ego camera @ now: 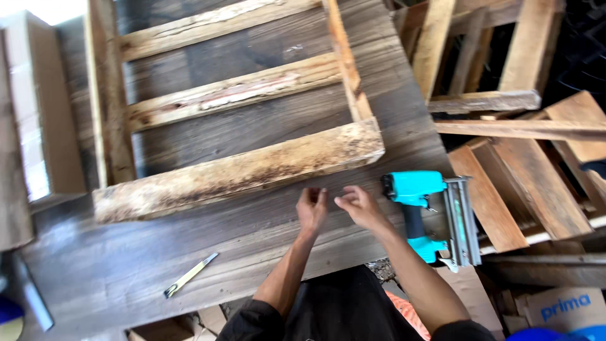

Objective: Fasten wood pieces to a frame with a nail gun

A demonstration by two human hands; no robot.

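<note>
My left hand (pixel 312 209) and my right hand (pixel 357 204) are close together over the dark wooden worktable (pixel 208 249), fingertips pinched toward each other; something thin may lie between them, too small to tell. Just beyond them sits a rough wooden frame (pixel 240 169) of pale, stained slats. A teal nail gun (pixel 429 215) lies on the table right of my right hand, untouched.
A utility knife (pixel 190 275) with a yellowish handle lies near the table's front edge at left. Stacked pallets and loose boards (pixel 505 126) crowd the right side. A cardboard box (pixel 562 308) is at lower right. A pale block (pixel 38 107) stands at left.
</note>
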